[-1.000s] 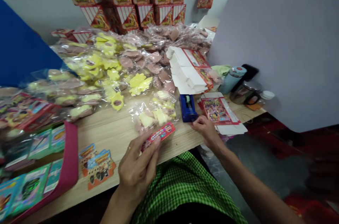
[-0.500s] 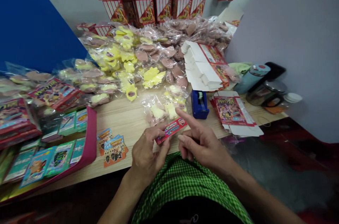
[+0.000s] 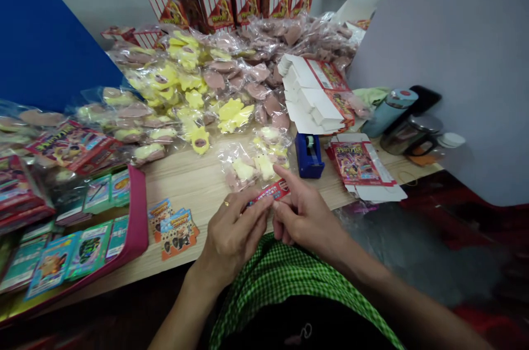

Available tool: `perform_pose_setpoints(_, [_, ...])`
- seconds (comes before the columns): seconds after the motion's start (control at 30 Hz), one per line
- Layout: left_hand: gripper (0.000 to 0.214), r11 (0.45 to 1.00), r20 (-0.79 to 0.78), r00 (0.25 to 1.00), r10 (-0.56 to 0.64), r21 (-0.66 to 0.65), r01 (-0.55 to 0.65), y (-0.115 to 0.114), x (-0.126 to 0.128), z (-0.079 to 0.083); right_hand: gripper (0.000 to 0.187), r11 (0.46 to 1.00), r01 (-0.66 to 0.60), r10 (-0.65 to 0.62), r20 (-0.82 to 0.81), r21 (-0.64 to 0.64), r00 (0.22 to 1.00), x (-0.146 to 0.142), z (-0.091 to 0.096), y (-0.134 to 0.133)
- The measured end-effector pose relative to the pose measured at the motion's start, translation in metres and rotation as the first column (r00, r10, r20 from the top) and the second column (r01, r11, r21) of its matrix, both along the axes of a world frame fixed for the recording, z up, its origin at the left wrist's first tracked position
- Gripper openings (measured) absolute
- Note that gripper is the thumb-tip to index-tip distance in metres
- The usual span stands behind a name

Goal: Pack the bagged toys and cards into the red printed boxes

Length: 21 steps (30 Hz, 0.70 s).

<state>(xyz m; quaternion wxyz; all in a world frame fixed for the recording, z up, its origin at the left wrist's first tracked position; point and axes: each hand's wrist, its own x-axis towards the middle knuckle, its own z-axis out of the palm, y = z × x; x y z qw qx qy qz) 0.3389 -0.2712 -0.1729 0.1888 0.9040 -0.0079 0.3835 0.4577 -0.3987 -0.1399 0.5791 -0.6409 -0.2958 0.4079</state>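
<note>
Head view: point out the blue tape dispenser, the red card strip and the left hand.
Blue tape dispenser (image 3: 309, 165), head view, point on its blue base.
Red card strip (image 3: 275, 192), head view, point on its printed face, at the exposed end.
Left hand (image 3: 233, 234), head view, point on the back of the hand.

A narrow red printed card strip (image 3: 270, 193), slanted, is gripped by the left hand (image 3: 233, 234), touching the right hand (image 3: 303, 217).

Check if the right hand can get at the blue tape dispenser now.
Probably yes: the right hand sits just below the blue tape dispenser, nothing between them, but it would first release the red card strip.
</note>
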Motion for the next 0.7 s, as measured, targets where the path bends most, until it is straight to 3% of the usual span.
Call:
perform_pose_setpoints(0.2, [0.023, 0.952, -0.113, 0.984, -0.135, -0.291, 0.097, 0.007, 0.005, 0.021, 0.090, 0.979, 0.093, -0.093, -0.009, 0.183, 0.996, -0.009, -0.022, -0.002])
perform_pose_setpoints(0.4, [0.002, 0.912, -0.298, 0.946, -0.131, -0.410, -0.003, 0.013, 0.020, 0.044, 0.092, 0.963, 0.174, -0.180, 0.008, 0.204, 0.984, -0.017, -0.031, 0.000])
perform_pose_setpoints(0.5, [0.007, 0.933, -0.415, 0.904, -0.101, -0.354, -0.059, 0.012, 0.027, 0.053, 0.092, 0.957, 0.194, -0.201, 0.014, 0.215, 0.979, -0.018, -0.029, 0.004])
perform_pose_setpoints(0.7, [0.004, 0.996, -0.471, 0.881, 0.052, -0.033, -0.077, -0.001, 0.031, 0.058, 0.094, 0.951, 0.218, -0.212, -0.051, 0.221, 0.976, -0.014, -0.045, -0.002])
